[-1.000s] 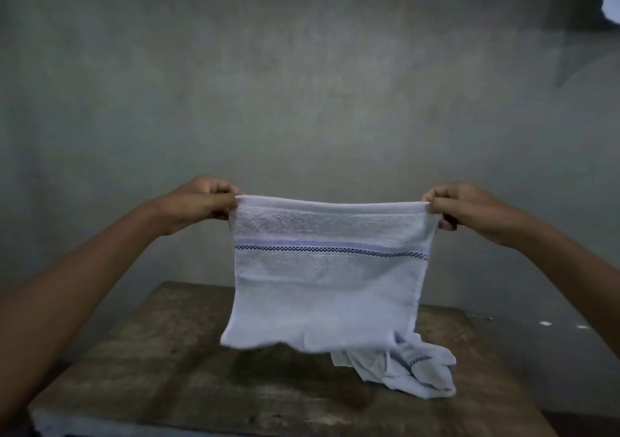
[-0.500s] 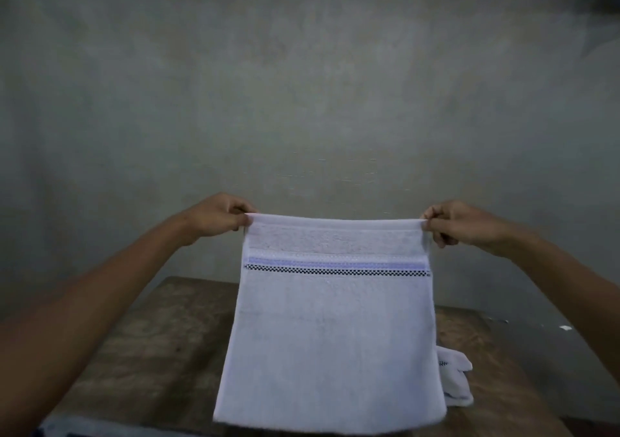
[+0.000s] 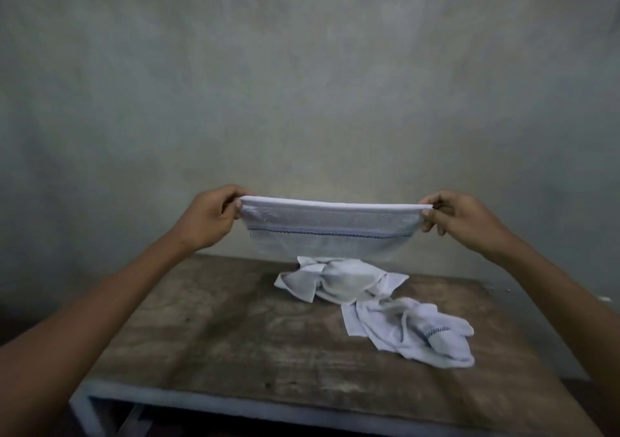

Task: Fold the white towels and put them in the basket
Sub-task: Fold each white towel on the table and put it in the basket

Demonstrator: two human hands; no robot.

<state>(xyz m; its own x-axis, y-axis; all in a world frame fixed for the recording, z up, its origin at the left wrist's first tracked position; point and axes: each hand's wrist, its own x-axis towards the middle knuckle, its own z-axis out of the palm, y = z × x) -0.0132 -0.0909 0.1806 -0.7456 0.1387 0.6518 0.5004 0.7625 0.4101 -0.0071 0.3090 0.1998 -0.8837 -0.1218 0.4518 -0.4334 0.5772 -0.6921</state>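
A white towel with a dark patterned stripe is stretched level in the air above the far side of the table. My left hand pinches its left top corner and my right hand pinches its right top corner. The towel's lower part swings away from me, so only a short band shows. Two more white towels lie crumpled on the table: one just below the held towel, another to the right of it. No basket is in view.
The worn wooden table has a pale metal frame along its near edge. A bare grey wall rises close behind it. The table's left half holds nothing.
The towel's lower part, hanging long toward me half a second ago, has swung away and up. The two crumpled towels behind it have come into view. Both hands keep their corners.
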